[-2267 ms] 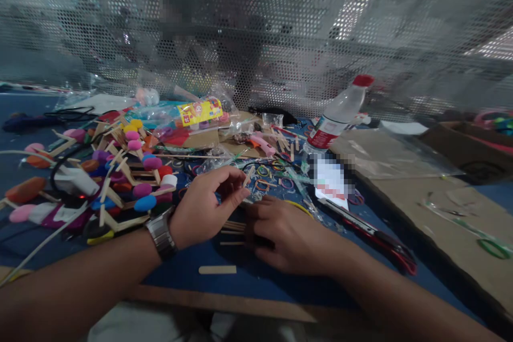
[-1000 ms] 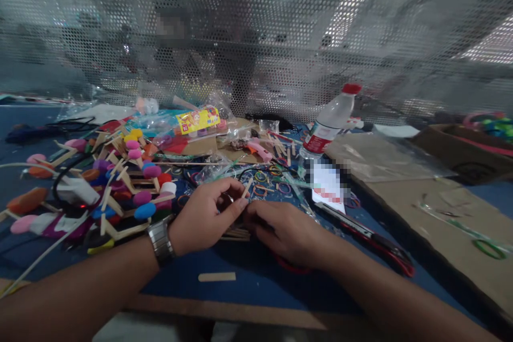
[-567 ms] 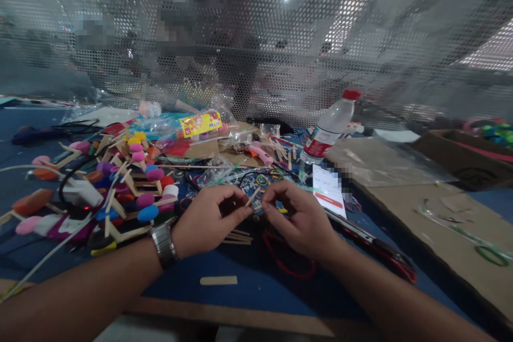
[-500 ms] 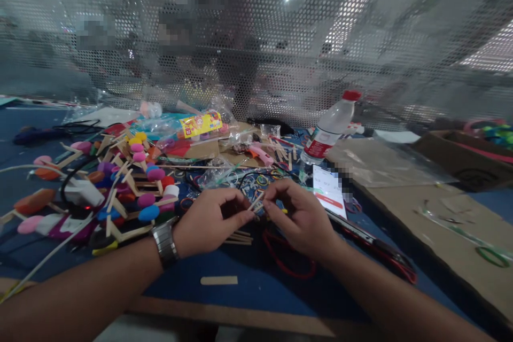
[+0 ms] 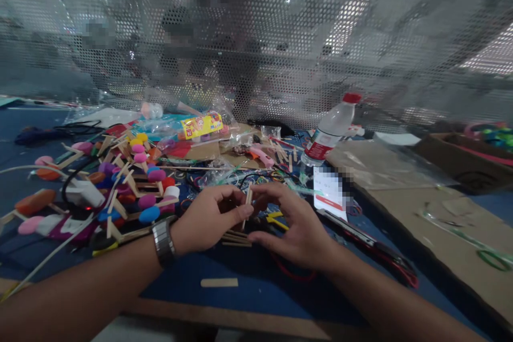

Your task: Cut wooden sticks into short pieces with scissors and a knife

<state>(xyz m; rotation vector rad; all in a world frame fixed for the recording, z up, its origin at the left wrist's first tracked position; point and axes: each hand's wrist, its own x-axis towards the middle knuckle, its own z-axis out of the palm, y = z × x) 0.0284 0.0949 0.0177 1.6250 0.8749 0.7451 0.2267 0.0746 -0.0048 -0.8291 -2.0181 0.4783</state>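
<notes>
My left hand [image 5: 212, 218], with a metal watch at the wrist, pinches a thin wooden stick [image 5: 249, 200] that stands nearly upright. Just to its right, my right hand [image 5: 290, 222] has its thumb and fingers apart; its fingertips are near the top of the stick, and whether they touch it is unclear. Several wooden sticks [image 5: 236, 239] lie on the blue table below the hands. A single short flat stick [image 5: 219, 282] rests closer to the front edge. Yellow-handled scissors [image 5: 277, 220] are partly hidden behind my right hand.
Colourful clay-and-stick pieces [image 5: 149, 214] and a white plug [image 5: 82, 193] crowd the left. Behind the hands are rubber bands and a pink glue gun [image 5: 262, 157]. To the right are a bottle [image 5: 331, 128], a lit phone [image 5: 329, 192], a box cutter [image 5: 374, 248] and cardboard [image 5: 452, 235].
The stick between my hands has turned from slanted to nearly upright. My right thumb has moved down and away from the fingers, and more of the yellow handles shows.
</notes>
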